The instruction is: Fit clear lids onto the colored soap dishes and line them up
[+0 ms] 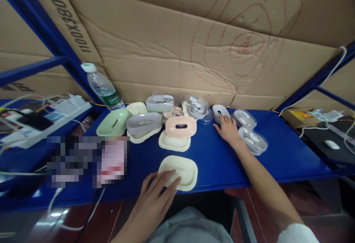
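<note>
The cardboard strip (69,17) at the upper left bore the printed figures "1100X380X6", running off the top edge. White lettering on the green label (110,99) of the bottle (103,86) was too blurred to read, as were the stickers (194,99) on the clear-covered dishes (244,119).

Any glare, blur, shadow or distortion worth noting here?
Head view: wide-angle stretching near the edges, bright glare at lower left, cardboard shadowed at upper right, reflections on clear plastic covers, pixelated patch over the blue table's left; left hand looks slightly soft.
</note>
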A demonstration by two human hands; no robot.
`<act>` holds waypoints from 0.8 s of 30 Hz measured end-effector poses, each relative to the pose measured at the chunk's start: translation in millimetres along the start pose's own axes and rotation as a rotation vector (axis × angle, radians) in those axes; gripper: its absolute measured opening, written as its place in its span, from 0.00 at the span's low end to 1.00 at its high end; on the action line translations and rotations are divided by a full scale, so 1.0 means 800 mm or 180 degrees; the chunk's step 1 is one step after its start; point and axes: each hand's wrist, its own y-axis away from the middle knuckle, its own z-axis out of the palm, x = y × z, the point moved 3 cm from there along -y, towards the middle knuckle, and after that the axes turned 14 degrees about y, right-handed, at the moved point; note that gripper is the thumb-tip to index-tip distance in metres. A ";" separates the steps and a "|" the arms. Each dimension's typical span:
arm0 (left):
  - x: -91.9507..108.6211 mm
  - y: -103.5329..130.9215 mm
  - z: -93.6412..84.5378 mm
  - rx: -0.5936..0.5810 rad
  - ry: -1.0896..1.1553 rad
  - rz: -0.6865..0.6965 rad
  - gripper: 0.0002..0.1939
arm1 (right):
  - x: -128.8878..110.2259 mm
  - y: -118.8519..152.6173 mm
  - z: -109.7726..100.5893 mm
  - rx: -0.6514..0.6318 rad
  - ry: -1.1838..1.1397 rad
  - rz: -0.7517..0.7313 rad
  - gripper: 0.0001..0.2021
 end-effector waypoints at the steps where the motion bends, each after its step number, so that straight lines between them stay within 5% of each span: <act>1: -0.004 0.002 -0.001 0.0024 -0.0069 -0.0056 0.20 | 0.003 -0.004 0.007 0.0000 0.0021 0.0040 0.36; 4: -0.018 0.008 -0.001 0.0056 -0.0149 -0.0190 0.17 | 0.012 0.006 0.003 -0.0084 0.0095 0.0093 0.33; 7: -0.025 0.010 0.004 0.0022 0.0041 -0.0238 0.17 | 0.006 0.044 -0.035 -0.0224 0.0165 0.0075 0.23; 10: -0.022 0.006 0.009 0.0091 0.0254 -0.0273 0.20 | -0.017 0.095 -0.085 -0.0290 0.0076 0.0101 0.16; 15: -0.016 -0.010 0.010 0.0294 0.0414 -0.0315 0.26 | -0.074 0.154 -0.147 -0.0417 -0.0973 -0.0149 0.17; 24: -0.019 -0.012 0.001 0.0221 0.0397 -0.0102 0.23 | -0.139 0.151 -0.166 -0.0564 -0.1549 -0.1045 0.20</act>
